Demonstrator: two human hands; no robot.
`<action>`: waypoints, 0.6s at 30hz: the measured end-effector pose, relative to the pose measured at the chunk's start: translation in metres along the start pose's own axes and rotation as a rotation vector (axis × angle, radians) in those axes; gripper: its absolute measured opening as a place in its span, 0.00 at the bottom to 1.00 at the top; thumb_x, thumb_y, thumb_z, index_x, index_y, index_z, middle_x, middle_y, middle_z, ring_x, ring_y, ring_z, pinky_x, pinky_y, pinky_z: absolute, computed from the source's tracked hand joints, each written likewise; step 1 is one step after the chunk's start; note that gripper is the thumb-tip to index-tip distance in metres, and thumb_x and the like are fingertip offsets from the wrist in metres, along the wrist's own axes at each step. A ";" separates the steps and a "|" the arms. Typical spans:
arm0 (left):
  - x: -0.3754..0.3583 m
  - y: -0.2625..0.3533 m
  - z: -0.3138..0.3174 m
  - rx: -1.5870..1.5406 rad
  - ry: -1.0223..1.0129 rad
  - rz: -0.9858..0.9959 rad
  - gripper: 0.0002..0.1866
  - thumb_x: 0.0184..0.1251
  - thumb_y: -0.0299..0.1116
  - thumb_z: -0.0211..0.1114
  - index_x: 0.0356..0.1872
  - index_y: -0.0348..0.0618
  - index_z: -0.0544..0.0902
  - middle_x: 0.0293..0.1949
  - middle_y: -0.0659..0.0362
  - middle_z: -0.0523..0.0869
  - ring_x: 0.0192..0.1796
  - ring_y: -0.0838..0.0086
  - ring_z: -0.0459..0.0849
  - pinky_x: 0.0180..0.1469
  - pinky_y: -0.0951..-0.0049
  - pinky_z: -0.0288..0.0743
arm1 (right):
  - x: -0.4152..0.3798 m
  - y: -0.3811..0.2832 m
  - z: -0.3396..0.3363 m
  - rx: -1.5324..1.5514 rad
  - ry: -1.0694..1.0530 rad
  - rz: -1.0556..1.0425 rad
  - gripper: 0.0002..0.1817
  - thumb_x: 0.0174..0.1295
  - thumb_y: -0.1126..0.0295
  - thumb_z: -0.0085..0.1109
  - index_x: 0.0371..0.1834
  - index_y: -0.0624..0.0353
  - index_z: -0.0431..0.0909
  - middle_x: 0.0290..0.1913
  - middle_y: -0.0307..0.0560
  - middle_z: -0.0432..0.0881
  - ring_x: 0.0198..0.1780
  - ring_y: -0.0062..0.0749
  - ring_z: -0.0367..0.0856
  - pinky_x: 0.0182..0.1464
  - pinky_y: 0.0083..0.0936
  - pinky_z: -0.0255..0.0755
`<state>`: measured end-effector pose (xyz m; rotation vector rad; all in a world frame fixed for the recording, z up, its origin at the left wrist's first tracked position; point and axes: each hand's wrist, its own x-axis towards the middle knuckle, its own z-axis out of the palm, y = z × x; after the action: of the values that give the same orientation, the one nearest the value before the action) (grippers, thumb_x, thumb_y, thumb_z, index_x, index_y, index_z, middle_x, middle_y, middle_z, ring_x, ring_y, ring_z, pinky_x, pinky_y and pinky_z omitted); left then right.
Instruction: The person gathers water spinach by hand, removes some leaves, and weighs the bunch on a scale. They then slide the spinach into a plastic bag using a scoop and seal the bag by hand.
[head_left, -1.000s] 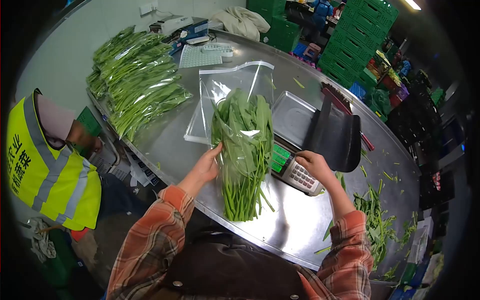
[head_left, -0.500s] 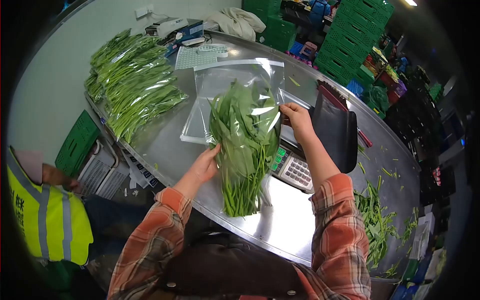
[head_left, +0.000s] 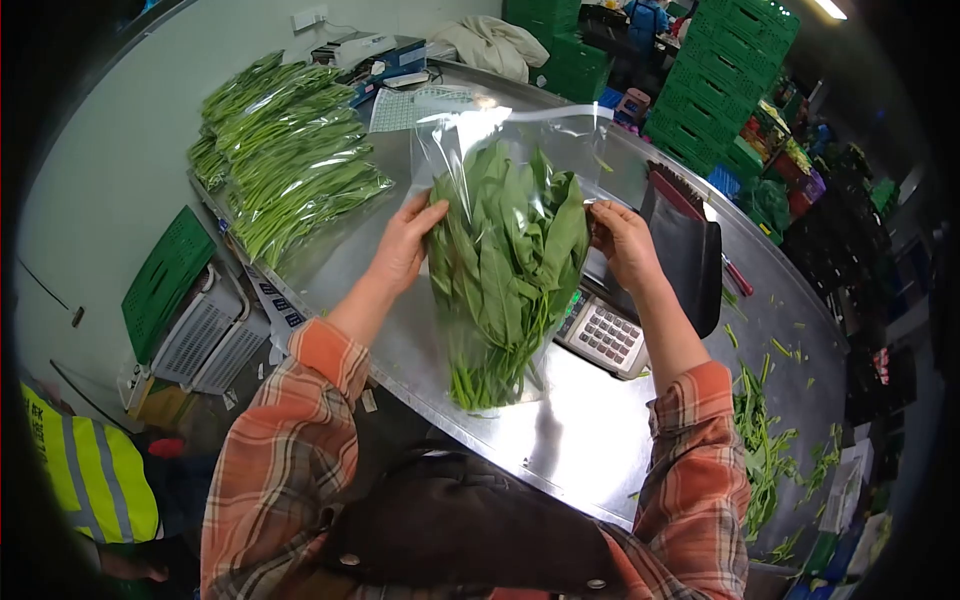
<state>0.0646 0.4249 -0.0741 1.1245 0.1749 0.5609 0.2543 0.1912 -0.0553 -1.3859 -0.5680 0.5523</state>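
A clear plastic bag [head_left: 510, 125] filled with leafy green vegetables [head_left: 510, 240] is held up over the metal table, leaves toward the far end and cut stems toward me. My left hand [head_left: 405, 238] grips the bag's left edge, thumb on top. On the opposite edge my right hand [head_left: 622, 238] pinches the plastic at about the same height. Just right of the bag, partly covered by it, is a weighing scale with a keypad [head_left: 605, 335]. A black tray [head_left: 680, 265] rests beyond my right wrist.
Bagged greens [head_left: 290, 150] lie piled at the table's far left. Loose stems and leaves [head_left: 765, 450] lie at the right, near a red-handled tool [head_left: 738, 275]. Green crates [head_left: 715, 85] stand behind the table [head_left: 400, 365]. A person in a yellow vest [head_left: 95, 465] is at lower left.
My left hand has moved from the bag's lower left side up to its upper left edge. The person in the vest has shifted down and left in view.
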 end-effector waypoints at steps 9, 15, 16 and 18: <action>-0.007 0.026 0.019 0.121 0.037 0.147 0.14 0.67 0.38 0.61 0.47 0.42 0.80 0.40 0.64 0.82 0.41 0.83 0.78 0.44 0.80 0.71 | -0.028 -0.037 0.015 0.086 0.001 -0.062 0.19 0.63 0.59 0.54 0.49 0.63 0.76 0.39 0.42 0.79 0.40 0.22 0.74 0.44 0.20 0.69; -0.043 0.056 0.031 0.169 0.114 0.255 0.16 0.71 0.42 0.55 0.48 0.42 0.80 0.41 0.63 0.82 0.40 0.82 0.78 0.44 0.79 0.72 | -0.033 -0.058 0.021 0.036 0.018 -0.261 0.10 0.64 0.64 0.57 0.39 0.60 0.75 0.33 0.37 0.76 0.34 0.19 0.72 0.40 0.19 0.68; -0.049 0.069 0.036 0.162 0.145 0.302 0.16 0.72 0.43 0.54 0.48 0.42 0.80 0.42 0.62 0.82 0.41 0.81 0.78 0.44 0.78 0.72 | -0.036 -0.069 0.024 0.099 0.034 -0.322 0.07 0.65 0.66 0.57 0.37 0.58 0.75 0.32 0.35 0.75 0.31 0.18 0.71 0.38 0.18 0.68; -0.041 0.087 0.031 0.215 0.132 0.370 0.16 0.72 0.41 0.53 0.48 0.39 0.79 0.44 0.60 0.83 0.43 0.78 0.79 0.47 0.74 0.72 | -0.026 -0.083 0.039 0.120 -0.020 -0.437 0.08 0.63 0.67 0.59 0.37 0.60 0.75 0.30 0.36 0.75 0.30 0.18 0.71 0.37 0.19 0.67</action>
<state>0.0131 0.4059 0.0111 1.3397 0.1439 0.9647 0.2111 0.1945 0.0300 -1.1000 -0.8142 0.2419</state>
